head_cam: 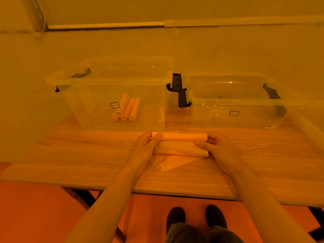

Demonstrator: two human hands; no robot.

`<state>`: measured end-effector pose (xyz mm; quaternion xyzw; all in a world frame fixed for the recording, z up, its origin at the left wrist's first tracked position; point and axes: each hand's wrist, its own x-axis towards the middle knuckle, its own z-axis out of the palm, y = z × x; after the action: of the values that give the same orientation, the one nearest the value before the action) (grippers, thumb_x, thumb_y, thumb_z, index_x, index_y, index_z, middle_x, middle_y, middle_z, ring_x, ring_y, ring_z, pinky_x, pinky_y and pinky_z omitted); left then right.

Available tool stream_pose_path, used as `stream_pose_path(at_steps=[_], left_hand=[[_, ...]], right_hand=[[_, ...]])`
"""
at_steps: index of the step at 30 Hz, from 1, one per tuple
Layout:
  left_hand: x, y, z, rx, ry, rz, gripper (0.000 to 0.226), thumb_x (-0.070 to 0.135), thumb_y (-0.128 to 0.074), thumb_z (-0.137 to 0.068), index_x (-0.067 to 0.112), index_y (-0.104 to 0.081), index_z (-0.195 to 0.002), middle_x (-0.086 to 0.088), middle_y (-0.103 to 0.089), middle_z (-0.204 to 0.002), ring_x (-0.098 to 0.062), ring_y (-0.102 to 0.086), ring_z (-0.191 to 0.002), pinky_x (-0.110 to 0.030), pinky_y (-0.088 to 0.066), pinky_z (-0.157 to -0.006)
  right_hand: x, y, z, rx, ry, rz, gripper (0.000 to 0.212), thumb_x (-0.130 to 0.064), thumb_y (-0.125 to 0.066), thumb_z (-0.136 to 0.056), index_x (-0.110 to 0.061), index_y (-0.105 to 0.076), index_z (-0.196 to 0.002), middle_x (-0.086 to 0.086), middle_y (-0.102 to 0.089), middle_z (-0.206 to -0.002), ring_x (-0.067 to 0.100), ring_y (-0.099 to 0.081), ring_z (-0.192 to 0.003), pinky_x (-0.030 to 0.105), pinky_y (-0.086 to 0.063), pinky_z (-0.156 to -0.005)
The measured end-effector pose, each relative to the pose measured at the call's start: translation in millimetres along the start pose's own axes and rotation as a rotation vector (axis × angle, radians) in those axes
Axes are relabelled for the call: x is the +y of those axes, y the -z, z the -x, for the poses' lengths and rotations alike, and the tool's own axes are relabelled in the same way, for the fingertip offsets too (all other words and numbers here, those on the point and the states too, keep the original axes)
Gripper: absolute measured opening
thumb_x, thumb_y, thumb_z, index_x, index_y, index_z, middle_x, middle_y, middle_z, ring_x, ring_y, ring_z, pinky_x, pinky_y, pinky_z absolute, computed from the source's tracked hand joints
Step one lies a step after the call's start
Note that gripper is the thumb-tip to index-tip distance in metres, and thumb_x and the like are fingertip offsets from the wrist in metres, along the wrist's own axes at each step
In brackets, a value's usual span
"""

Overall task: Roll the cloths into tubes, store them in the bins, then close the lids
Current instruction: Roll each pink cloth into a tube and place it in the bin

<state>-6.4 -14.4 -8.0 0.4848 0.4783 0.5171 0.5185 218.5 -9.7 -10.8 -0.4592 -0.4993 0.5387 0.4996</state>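
A pale cloth [180, 146] lies on the wooden table [87, 155], partly rolled into a tube along its far edge, with a flat corner still trailing toward me. My left hand [148, 142] pinches the roll's left end. At the other end my right hand [214, 143] curls its fingers round the roll. Behind the hands stand two clear plastic bins with no lids on. The left bin [108, 79] holds three rolled cloth tubes [127, 107]. The right bin [236, 102] looks empty.
Black latch handles [178, 88] hang on the bin ends, between the bins and at their outer sides. A wall runs close behind the bins. The table's front edge is near my body, with my feet [196, 216] on an orange floor below.
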Motion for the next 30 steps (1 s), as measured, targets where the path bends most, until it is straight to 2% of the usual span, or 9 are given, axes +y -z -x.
stream_pose_path(at_steps=[3, 10, 14, 16, 18, 21, 26, 28, 30], left_hand=[[-0.8, -0.1, -1.5, -0.003, 0.006, 0.038, 0.023, 0.021, -0.055, -0.095, 0.002, -0.063, -0.105, -0.01, -0.068, -0.089, -0.016, -0.065, -0.076, -0.028, -0.056, -0.061], [-1.9, 1.3, -1.5, 0.0, -0.009, 0.014, 0.023, 0.019, -0.055, -0.095, 0.006, -0.064, -0.112, -0.008, -0.07, -0.097, -0.017, -0.065, -0.084, -0.031, -0.054, -0.07], [-1.8, 0.8, -3.0, 0.03, 0.003, -0.002, 0.022, 0.021, -0.058, -0.093, 0.01, -0.065, -0.111, -0.007, -0.068, -0.099, -0.019, -0.064, -0.089, -0.038, -0.052, -0.077], [-2.1, 1.3, -3.5, 0.033, 0.001, -0.012, 0.021, 0.024, -0.059, -0.092, 0.014, -0.066, -0.11, -0.006, -0.069, -0.099, -0.019, -0.065, -0.089, -0.039, -0.052, -0.077], [-1.9, 1.5, -3.3, 0.031, 0.001, -0.012, 0.02, 0.024, -0.059, -0.092, 0.015, -0.067, -0.108, -0.004, -0.07, -0.096, -0.015, -0.066, -0.085, -0.035, -0.054, -0.073], [-0.9, 1.4, -2.3, 0.021, -0.003, -0.029, 0.019, 0.025, -0.058, -0.093, 0.012, -0.067, -0.103, -0.003, -0.071, -0.089, -0.011, -0.067, -0.077, -0.028, -0.054, -0.066], [-1.4, 2.0, -1.4, 0.013, -0.024, -0.038, 0.021, 0.023, -0.058, -0.093, 0.007, -0.064, -0.105, -0.014, -0.07, -0.1, -0.023, -0.066, -0.088, -0.046, -0.053, -0.08], [-2.0, 2.4, -1.4, 0.012, -0.042, -0.031, 0.02, 0.021, -0.058, -0.093, 0.006, -0.063, -0.106, -0.017, -0.068, -0.101, -0.025, -0.064, -0.089, -0.049, -0.051, -0.082], [-2.9, 2.4, -1.9, 0.005, -0.047, -0.02, 0.017, 0.018, -0.058, -0.093, 0.01, -0.065, -0.106, -0.014, -0.068, -0.099, -0.024, -0.064, -0.089, -0.047, -0.051, -0.081]], right_hand=[[0.3, 0.7, 0.3, -0.011, 0.004, -0.013, 0.027, -0.012, -0.068, -0.08, -0.011, -0.067, -0.106, 0.008, -0.074, -0.099, 0.023, -0.07, -0.088, 0.028, -0.058, -0.066], [-0.4, 0.5, -1.4, 0.056, -0.004, 0.016, 0.035, -0.041, -0.065, -0.071, -0.018, -0.071, -0.098, 0.01, -0.067, -0.11, 0.03, -0.062, -0.102, 0.039, -0.054, -0.079], [1.1, 1.5, -2.7, 0.059, -0.009, 0.015, 0.032, -0.038, -0.07, -0.07, -0.026, -0.074, -0.099, 0.008, -0.068, -0.112, 0.029, -0.063, -0.101, 0.037, -0.054, -0.073], [3.1, 3.3, -4.3, 0.042, -0.01, 0.011, 0.033, -0.034, -0.073, -0.068, -0.029, -0.074, -0.101, 0.007, -0.069, -0.112, 0.027, -0.065, -0.101, 0.041, -0.055, -0.077], [4.5, 4.5, -5.0, 0.022, -0.022, -0.004, 0.039, -0.028, -0.074, -0.066, -0.025, -0.072, -0.105, 0.007, -0.071, -0.11, 0.025, -0.068, -0.099, 0.04, -0.056, -0.08], [3.5, 3.6, -3.1, 0.022, -0.018, 0.001, 0.04, -0.025, -0.072, -0.065, -0.019, -0.07, -0.105, 0.007, -0.074, -0.102, 0.023, -0.07, -0.091, 0.032, -0.058, -0.071], [2.5, 2.9, -2.8, 0.048, 0.004, 0.026, 0.031, -0.027, -0.072, -0.072, -0.019, -0.072, -0.102, 0.007, -0.074, -0.096, 0.024, -0.067, -0.087, 0.032, -0.053, -0.07], [3.7, 3.4, -4.3, 0.059, 0.0, 0.029, 0.029, -0.031, -0.072, -0.073, -0.018, -0.074, -0.098, 0.009, -0.074, -0.096, 0.027, -0.065, -0.09, 0.039, -0.053, -0.076], [2.9, 3.8, -4.1, 0.06, -0.015, 0.049, 0.023, -0.024, -0.071, -0.079, -0.016, -0.073, -0.101, 0.007, -0.074, -0.095, 0.024, -0.067, -0.09, 0.038, -0.053, -0.078]])
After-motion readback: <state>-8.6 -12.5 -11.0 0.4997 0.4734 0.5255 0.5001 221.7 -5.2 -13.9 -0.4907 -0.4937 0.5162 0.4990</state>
